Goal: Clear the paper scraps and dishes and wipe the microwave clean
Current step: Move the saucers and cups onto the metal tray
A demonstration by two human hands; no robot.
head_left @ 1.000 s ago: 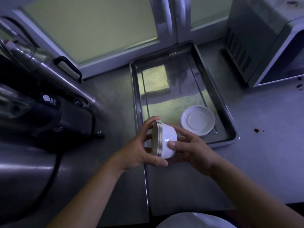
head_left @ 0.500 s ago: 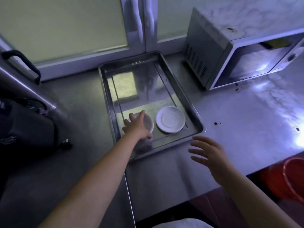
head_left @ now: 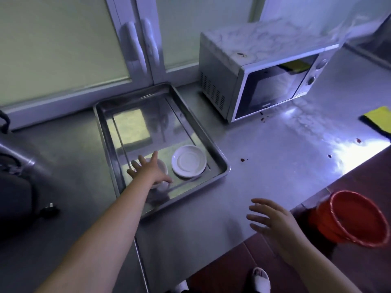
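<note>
A steel tray (head_left: pixel 213 153) lies on the metal counter. In its near end stands a white bowl (head_left: pixel 163 167), and a white saucer (head_left: pixel 189 161) lies just right of it. My left hand (head_left: pixel 148 169) is spread over the bowl with fingers apart, partly hiding it; whether it still touches the bowl is unclear. My right hand (head_left: pixel 273 222) hovers open above the counter's front edge, holding nothing. The microwave (head_left: pixel 260 77) stands at the back right with its door shut and dark spots on its top. A yellow cloth (head_left: pixel 378 119) lies at the far right.
Dark red spots (head_left: pixel 242 159) dot the counter in front of the microwave. A red bucket (head_left: pixel 357 218) stands on the floor at the right. A dark appliance with a plug (head_left: pixel 49 210) fills the left side. Window doors run along the back.
The bowl, held in both hands a second ago, now stands in the tray. My left hand has opened over it; my right hand drew back toward the counter's front edge. The view has turned right.
</note>
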